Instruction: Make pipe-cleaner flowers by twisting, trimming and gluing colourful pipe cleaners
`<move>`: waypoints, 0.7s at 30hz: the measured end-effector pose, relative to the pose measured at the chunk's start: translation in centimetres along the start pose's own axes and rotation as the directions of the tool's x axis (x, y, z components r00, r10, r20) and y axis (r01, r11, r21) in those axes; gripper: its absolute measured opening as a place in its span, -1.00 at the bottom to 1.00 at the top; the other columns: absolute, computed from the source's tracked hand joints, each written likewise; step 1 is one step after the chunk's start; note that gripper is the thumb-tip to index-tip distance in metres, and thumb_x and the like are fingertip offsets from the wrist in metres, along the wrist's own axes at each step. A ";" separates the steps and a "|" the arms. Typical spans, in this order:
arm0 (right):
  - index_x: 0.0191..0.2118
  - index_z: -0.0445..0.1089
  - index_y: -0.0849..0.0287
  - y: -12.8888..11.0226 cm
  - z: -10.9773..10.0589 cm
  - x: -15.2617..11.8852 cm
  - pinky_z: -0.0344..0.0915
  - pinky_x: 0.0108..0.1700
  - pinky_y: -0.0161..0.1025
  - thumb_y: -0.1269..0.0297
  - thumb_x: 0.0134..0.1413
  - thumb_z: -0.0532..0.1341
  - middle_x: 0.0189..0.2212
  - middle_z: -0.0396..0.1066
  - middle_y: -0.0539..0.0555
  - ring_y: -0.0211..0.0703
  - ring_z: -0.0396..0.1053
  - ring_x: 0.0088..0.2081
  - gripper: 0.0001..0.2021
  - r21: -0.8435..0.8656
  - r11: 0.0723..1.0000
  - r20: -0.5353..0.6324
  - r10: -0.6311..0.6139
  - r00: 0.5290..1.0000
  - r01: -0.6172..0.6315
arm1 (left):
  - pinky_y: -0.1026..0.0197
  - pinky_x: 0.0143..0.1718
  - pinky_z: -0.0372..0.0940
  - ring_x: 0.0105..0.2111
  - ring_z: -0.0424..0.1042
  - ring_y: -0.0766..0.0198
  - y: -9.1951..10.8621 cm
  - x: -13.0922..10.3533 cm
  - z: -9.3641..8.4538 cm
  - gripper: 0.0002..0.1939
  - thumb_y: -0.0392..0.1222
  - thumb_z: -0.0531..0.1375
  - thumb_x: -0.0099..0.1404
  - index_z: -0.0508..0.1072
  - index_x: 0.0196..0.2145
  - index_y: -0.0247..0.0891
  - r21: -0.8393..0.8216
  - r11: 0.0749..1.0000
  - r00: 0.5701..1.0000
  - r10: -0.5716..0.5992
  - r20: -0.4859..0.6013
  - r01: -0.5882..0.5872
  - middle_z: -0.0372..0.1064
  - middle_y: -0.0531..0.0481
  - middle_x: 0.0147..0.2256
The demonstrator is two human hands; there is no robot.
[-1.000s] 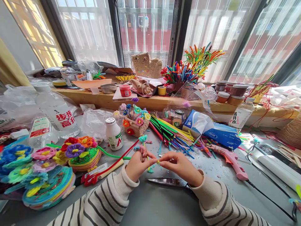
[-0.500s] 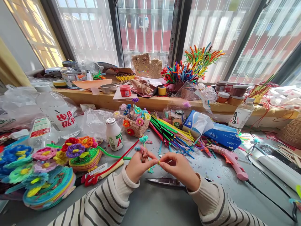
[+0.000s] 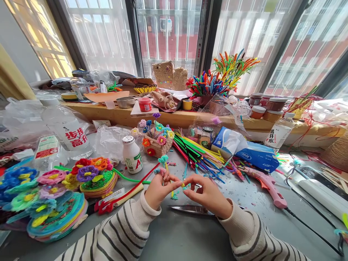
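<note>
My left hand (image 3: 162, 186) is closed, thumb and forefinger pinching a small yellow fuzzy piece (image 3: 183, 185). A turquoise pipe-cleaner flower (image 3: 163, 159) on a yellow stem sticks up behind those fingers, with a pink fuzzy bit beside it. Just right of the pinch, my right hand (image 3: 208, 195) has its thumb and forefinger parted. A turquoise bit (image 3: 186, 186) shows in that gap; whether it touches the fingers I cannot tell. Below the hands lie scissors (image 3: 187, 209), blades pointing left, their handles mostly hidden under my right hand and sleeve.
Pipe-cleaner flowers on round bases (image 3: 58, 214) crowd the left, near a white bottle (image 3: 132, 155). Behind are a flower basket (image 3: 157, 146) and a bundle of pipe cleaners (image 3: 195, 150). A pink glue gun (image 3: 268, 186) with its cord lies right, below a blue tissue pack (image 3: 252, 156).
My right thumb and forefinger have parted from their pinch at the yellow piece, which stays in my left fingers. The turquoise flower has shifted slightly.
</note>
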State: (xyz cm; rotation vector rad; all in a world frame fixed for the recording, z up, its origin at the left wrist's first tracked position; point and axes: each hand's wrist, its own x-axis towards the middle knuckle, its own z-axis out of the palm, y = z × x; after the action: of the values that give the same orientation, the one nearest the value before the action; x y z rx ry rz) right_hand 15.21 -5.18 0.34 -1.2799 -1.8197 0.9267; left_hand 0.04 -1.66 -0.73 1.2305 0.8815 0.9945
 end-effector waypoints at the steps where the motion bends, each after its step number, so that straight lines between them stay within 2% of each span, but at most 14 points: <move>1: -0.41 0.32 0.21 0.0 0.1 0.0 0.14 -0.62 -0.49 0.31 -0.18 0.11 -0.45 0.29 0.02 -0.35 0.19 -0.50 -0.86 -0.009 1.000 0.015 -0.012 1.000 0.012 | 0.28 -0.47 0.07 -0.59 0.22 0.44 0.0 0.0 0.0 -0.58 -0.26 0.21 -0.17 -0.08 -0.62 -0.22 -0.012 1.000 1.000 0.002 0.014 -0.002 0.29 0.16 -0.63; 4: -0.45 0.33 0.22 0.2 0.5 -0.1 0.12 -0.60 -0.47 0.29 -0.11 0.06 -0.51 0.30 0.01 -0.34 0.19 -0.50 -0.85 -0.047 0.998 -0.002 -0.030 1.000 0.030 | 0.26 -0.47 0.07 -0.59 0.24 0.44 0.0 0.0 0.1 -0.58 -0.26 0.21 -0.16 -0.08 -0.62 -0.22 -0.039 0.999 0.999 0.006 0.046 -0.004 0.28 0.17 -0.63; 7: -0.47 0.33 0.21 0.6 0.4 0.0 0.14 -0.56 -0.43 0.32 -0.10 0.06 -0.52 0.30 0.01 -0.32 0.21 -0.49 -0.86 -0.091 0.995 -0.012 -0.044 0.999 0.043 | 0.27 -0.47 0.06 -0.60 0.21 0.46 0.1 0.0 0.1 -0.60 -0.26 0.20 -0.15 -0.08 -0.62 -0.22 -0.031 0.999 1.000 0.009 0.024 -0.008 0.28 0.19 -0.64; 9: -0.40 0.33 0.18 0.8 0.1 0.1 0.15 -0.53 -0.41 0.39 -0.13 0.07 -0.44 0.29 0.03 -0.30 0.21 -0.47 -0.87 -0.133 0.990 -0.045 -0.063 0.997 0.056 | 0.28 -0.46 0.06 -0.60 0.20 0.47 0.2 0.0 0.1 -0.59 -0.26 0.21 -0.17 -0.08 -0.63 -0.22 -0.020 1.000 1.000 0.008 0.004 -0.008 0.28 0.19 -0.65; 12: -0.24 0.27 0.14 0.7 -0.5 0.2 0.17 -0.50 -0.38 0.42 -0.15 0.09 -0.32 0.24 0.07 -0.28 0.20 -0.42 -0.75 -0.166 0.983 -0.109 -0.094 0.989 0.075 | 0.29 -0.45 0.06 -0.58 0.20 0.46 0.3 -0.1 0.1 -0.59 -0.26 0.21 -0.17 -0.08 -0.63 -0.22 -0.010 1.000 1.000 -0.002 0.000 0.002 0.27 0.19 -0.64; 16: -0.44 0.34 0.19 0.2 -0.7 0.3 0.16 -0.49 -0.37 0.23 -0.09 0.07 -0.47 0.28 0.05 -0.28 0.20 -0.45 -0.83 -0.146 0.986 -0.071 -0.095 0.993 0.084 | 0.30 -0.48 0.05 -0.60 0.18 0.47 0.0 -0.1 0.2 -0.61 -0.26 0.20 -0.16 -0.07 -0.63 -0.23 -0.001 1.000 1.000 -0.007 0.011 0.007 0.23 0.22 -0.66; 21: -0.47 0.33 0.21 0.4 -0.3 0.2 0.15 -0.49 -0.39 0.26 -0.11 0.09 -0.50 0.28 0.02 -0.32 0.19 -0.50 -0.85 -0.116 0.988 -0.062 -0.113 0.992 0.105 | 0.29 -0.48 0.06 -0.60 0.18 0.48 0.0 -0.1 0.2 -0.61 -0.26 0.20 -0.15 -0.07 -0.64 -0.23 0.014 1.000 1.000 -0.002 0.012 0.002 0.20 0.24 -0.67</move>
State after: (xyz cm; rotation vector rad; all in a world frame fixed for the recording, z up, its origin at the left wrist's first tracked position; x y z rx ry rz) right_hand 15.58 -4.86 0.20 -1.2506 -1.8908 0.7212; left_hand 0.19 -1.78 -0.74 1.2461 0.8814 0.9799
